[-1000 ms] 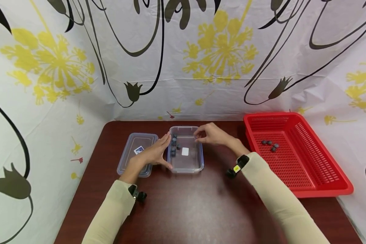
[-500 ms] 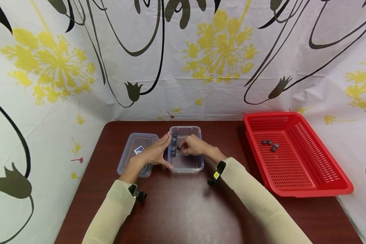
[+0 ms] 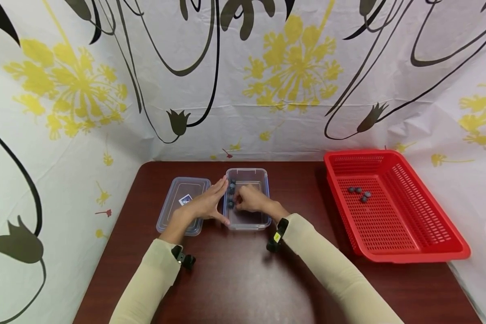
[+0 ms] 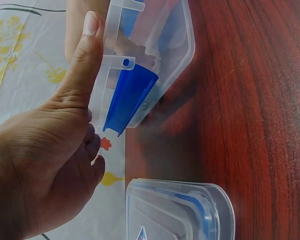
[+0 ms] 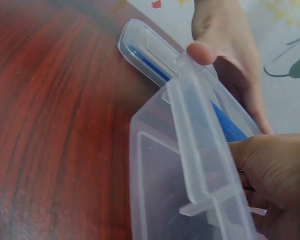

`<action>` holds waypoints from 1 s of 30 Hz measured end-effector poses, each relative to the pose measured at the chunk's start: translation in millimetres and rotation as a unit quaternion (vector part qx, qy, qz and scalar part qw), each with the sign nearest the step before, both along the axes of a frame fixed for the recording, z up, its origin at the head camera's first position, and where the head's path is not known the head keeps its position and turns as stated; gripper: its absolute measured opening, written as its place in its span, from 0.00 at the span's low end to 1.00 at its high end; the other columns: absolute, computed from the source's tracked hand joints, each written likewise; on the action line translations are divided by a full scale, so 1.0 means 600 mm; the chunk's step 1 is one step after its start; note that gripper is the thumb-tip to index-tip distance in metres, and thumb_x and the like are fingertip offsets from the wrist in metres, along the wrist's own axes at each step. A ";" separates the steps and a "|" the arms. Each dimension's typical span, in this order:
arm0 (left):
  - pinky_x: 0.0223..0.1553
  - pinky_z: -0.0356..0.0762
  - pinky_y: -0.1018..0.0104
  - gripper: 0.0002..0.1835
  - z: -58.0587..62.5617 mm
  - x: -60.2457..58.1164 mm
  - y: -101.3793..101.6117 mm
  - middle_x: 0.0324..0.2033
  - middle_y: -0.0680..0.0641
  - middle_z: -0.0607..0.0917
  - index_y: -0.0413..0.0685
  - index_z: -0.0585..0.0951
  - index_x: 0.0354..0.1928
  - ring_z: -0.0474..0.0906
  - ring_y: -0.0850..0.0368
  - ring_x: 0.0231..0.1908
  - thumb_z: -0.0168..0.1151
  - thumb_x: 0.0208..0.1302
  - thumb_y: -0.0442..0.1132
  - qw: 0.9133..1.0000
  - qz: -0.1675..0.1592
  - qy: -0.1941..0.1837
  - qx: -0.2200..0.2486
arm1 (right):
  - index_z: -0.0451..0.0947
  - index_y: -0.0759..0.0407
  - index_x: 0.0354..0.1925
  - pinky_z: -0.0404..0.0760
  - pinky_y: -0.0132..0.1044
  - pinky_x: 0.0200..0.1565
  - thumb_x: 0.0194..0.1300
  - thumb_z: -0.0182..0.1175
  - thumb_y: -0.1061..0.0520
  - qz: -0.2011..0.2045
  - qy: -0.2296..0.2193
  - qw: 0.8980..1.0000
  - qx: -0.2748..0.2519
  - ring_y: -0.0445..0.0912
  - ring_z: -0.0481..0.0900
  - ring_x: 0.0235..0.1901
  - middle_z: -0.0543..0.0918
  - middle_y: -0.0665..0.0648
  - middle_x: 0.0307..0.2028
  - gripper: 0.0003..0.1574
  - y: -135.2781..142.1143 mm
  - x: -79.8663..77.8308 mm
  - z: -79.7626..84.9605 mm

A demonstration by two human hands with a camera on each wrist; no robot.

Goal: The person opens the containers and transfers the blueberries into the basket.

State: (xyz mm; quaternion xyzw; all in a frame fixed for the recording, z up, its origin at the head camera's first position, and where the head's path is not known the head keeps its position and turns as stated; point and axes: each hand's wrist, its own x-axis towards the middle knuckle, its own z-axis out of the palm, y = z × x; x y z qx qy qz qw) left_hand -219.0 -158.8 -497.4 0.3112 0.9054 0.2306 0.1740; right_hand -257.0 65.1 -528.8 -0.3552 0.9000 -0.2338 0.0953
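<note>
A clear plastic food container [image 3: 249, 225] with blue clips lies lengthwise on the table. Along its left inner side runs a row of dark blueberries [image 3: 232, 185]. My left hand [image 3: 204, 202] rests against the container's left side, thumb toward the near corner and fingers extended along the rim. Inside the container, my right hand [image 3: 252, 199] has its fingers curled, pinching a blueberry that is hidden behind the fingertips, right beside the row. In the right wrist view, the container's wall [image 5: 200, 130] partly covers that hand.
The container's lid [image 3: 174, 202] lies flat to the left, with a blue-and-white label. A red perforated basket [image 3: 397, 229] stands at the right, holding several more blueberries [image 3: 359, 190]. A patterned cloth backdrop [image 3: 243, 90] rises behind the table.
My right hand has moved left and down from the container's right rim to the blueberry row. The loose blueberry beside the row is now behind its fingers. The left hand stays still.
</note>
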 end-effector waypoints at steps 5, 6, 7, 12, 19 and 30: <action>0.80 0.45 0.37 0.75 -0.004 -0.003 0.000 0.84 0.32 0.36 0.29 0.40 0.82 0.36 0.35 0.83 0.84 0.53 0.57 1.000 -0.001 0.009 -0.001 | 0.90 0.60 0.36 0.82 0.33 0.33 0.58 0.80 0.59 -0.018 0.006 1.000 -0.015 0.39 0.83 0.27 0.88 0.51 0.28 0.09 -0.007 0.006 -0.007; 0.80 0.45 0.38 0.75 -0.005 -0.003 0.001 0.84 0.32 0.36 0.29 0.40 0.82 0.36 0.35 0.83 0.84 0.52 0.57 1.000 0.000 0.010 -0.003 | 0.90 0.60 0.36 0.82 0.33 0.33 0.59 0.80 0.58 -0.019 0.009 1.000 -0.015 0.39 0.82 0.27 0.88 0.51 0.28 0.09 -0.008 0.007 -0.009; 0.80 0.46 0.38 0.75 -0.006 -0.004 0.001 0.84 0.32 0.36 0.29 0.40 0.83 0.36 0.35 0.83 0.84 0.52 0.57 1.000 0.000 0.013 -0.006 | 0.90 0.59 0.37 0.82 0.33 0.33 0.59 0.80 0.58 -0.020 0.013 1.000 -0.013 0.38 0.82 0.27 0.89 0.50 0.28 0.09 -0.009 0.007 -0.011; 0.79 0.48 0.38 0.76 -0.008 -0.005 0.002 0.84 0.34 0.36 0.31 0.40 0.83 0.36 0.38 0.84 0.83 0.52 0.60 1.000 0.005 0.011 -0.014 | 0.91 0.58 0.38 0.84 0.34 0.35 0.60 0.80 0.56 -0.021 0.030 0.999 -0.004 0.38 0.83 0.28 0.90 0.50 0.31 0.10 -0.011 0.008 -0.016; 0.79 0.47 0.36 0.75 -0.003 -0.007 0.003 0.84 0.34 0.36 0.32 0.40 0.83 0.36 0.37 0.83 0.84 0.52 0.58 1.000 0.006 0.012 -0.013 | 0.91 0.59 0.41 0.86 0.37 0.39 0.61 0.78 0.57 -0.028 0.030 0.999 -0.004 0.42 0.86 0.32 0.91 0.52 0.33 0.10 -0.005 0.005 0.000; 0.79 0.49 0.35 0.76 -0.004 0.000 0.003 0.84 0.36 0.34 0.35 0.38 0.84 0.35 0.38 0.84 0.83 0.52 0.59 1.000 0.012 -0.004 -0.012 | 0.91 0.62 0.44 0.87 0.37 0.41 0.64 0.76 0.59 0.021 0.042 0.999 -0.002 0.43 0.89 0.36 0.92 0.54 0.36 0.10 0.038 0.003 0.063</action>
